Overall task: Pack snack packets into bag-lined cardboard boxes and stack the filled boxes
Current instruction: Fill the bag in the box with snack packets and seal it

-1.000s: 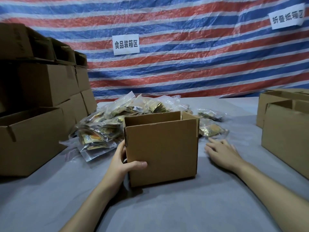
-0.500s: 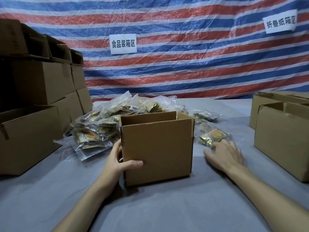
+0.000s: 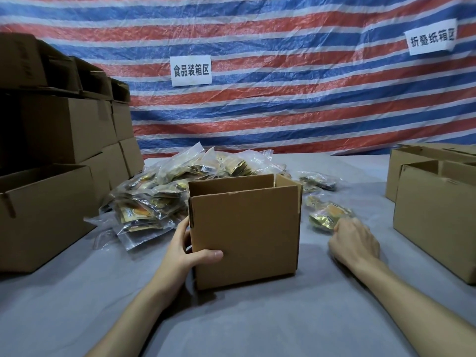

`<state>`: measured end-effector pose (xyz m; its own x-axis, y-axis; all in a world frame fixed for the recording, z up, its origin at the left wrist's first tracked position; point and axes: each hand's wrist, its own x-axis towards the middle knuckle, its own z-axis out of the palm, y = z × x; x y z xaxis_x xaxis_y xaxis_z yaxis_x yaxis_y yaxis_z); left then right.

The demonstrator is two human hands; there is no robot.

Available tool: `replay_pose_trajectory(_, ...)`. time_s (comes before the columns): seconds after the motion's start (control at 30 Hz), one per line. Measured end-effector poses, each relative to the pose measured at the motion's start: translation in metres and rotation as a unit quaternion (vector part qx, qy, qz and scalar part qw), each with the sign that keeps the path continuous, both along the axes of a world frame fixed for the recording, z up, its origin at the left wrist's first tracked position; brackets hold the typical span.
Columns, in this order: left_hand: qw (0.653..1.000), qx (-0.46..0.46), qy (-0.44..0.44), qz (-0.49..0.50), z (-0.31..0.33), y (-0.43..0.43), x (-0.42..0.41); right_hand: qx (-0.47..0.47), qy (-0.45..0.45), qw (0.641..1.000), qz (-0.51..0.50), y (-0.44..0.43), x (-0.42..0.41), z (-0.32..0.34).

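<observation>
An open cardboard box [image 3: 244,233] stands upright in the middle of the grey table. My left hand [image 3: 192,253] grips its near left corner, thumb across the front face. Its inside is hidden from here. Behind and left of it lies a heap of clear bags of gold snack packets [image 3: 164,199]. One separate bag of gold packets [image 3: 327,217] lies to the right of the box, and the fingertips of my right hand [image 3: 354,243] curl onto its near edge. I cannot tell whether the fingers have closed around it.
Stacked cardboard boxes [image 3: 64,130] fill the left side, with an open one [image 3: 46,215] in front. Two open boxes [image 3: 438,215] stand at the right edge. More loose bags [image 3: 318,180] lie behind. A striped tarp with two paper signs hangs at the back.
My right hand has slid forward across the table from flat beside the box to the lone packet bag, and its fingers have curled. The left hand keeps its hold on the box.
</observation>
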<state>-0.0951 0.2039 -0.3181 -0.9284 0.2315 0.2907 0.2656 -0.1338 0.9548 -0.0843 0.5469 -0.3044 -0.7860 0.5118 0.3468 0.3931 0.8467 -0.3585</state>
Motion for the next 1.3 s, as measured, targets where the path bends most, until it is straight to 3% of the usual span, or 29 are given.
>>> replay_pose_trajectory(0.1,1.0,-0.002,0.001,0.001,0.0,0.0,0.0,-0.019,0.043,0.999,-0.008,0.006,0.0,-0.003)
replay_pose_trajectory(0.27,1.0,-0.002,-0.003,0.0,-0.001,0.0,0.0,-0.139,0.152,0.978,-0.004,0.021,-0.001,0.001)
replay_pose_trajectory(0.37,1.0,-0.004,-0.003,-0.001,0.0,0.0,0.0,-0.276,0.227,0.933,0.027,0.031,-0.003,0.004)
replay_pose_trajectory(0.43,1.0,-0.006,-0.003,-0.001,0.0,0.0,0.0,-0.435,0.285,0.851,0.078,0.032,-0.001,0.008)
replay_pose_trajectory(0.53,1.0,-0.008,-0.005,0.0,0.0,0.0,0.0,-0.623,0.35,0.684,0.151,0.029,0.006,0.02)
replay_pose_trajectory(0.67,1.0,-0.011,-0.005,0.001,0.0,0.0,0.001,-0.798,0.322,0.46,0.219,0.034,0.02,0.032)
replay_pose_trajectory(0.73,1.0,-0.012,-0.006,0.002,0.0,0.0,0.001,-0.832,0.315,0.398,0.226,0.035,0.025,0.033)
replay_pose_trajectory(0.83,1.0,-0.011,-0.006,0.002,0.001,0.0,0.001,-0.837,0.344,0.369,0.214,0.037,0.026,0.031)
replay_pose_trajectory(0.9,1.0,-0.01,-0.007,0.003,0.001,0.0,0.001,-0.822,0.35,0.406,0.194,0.039,0.023,0.03)
replay_pose_trajectory(0.93,1.0,-0.008,-0.007,0.002,0.001,0.0,0.001,-0.79,0.355,0.469,0.174,0.04,0.021,0.03)
replay_pose_trajectory(1.0,1.0,-0.007,-0.007,0.001,0.002,0.001,0.002,-0.63,0.357,0.681,0.109,0.04,0.017,0.027)
replay_pose_trajectory(1.03,1.0,-0.008,-0.007,0.0,0.002,0.0,0.002,-0.526,0.359,0.766,0.088,0.039,0.015,0.025)
replay_pose_trajectory(1.07,1.0,-0.008,-0.006,0.0,0.002,0.0,0.002,-0.446,0.353,0.817,0.09,0.038,0.013,0.022)
replay_pose_trajectory(1.2,1.0,-0.008,-0.007,-0.001,0.003,0.001,0.003,-0.347,0.277,0.886,0.135,0.034,0.01,0.012)
replay_pose_trajectory(1.3,1.0,-0.008,-0.004,-0.001,0.003,0.001,0.003,-0.29,0.238,0.913,0.158,0.03,0.012,0.011)
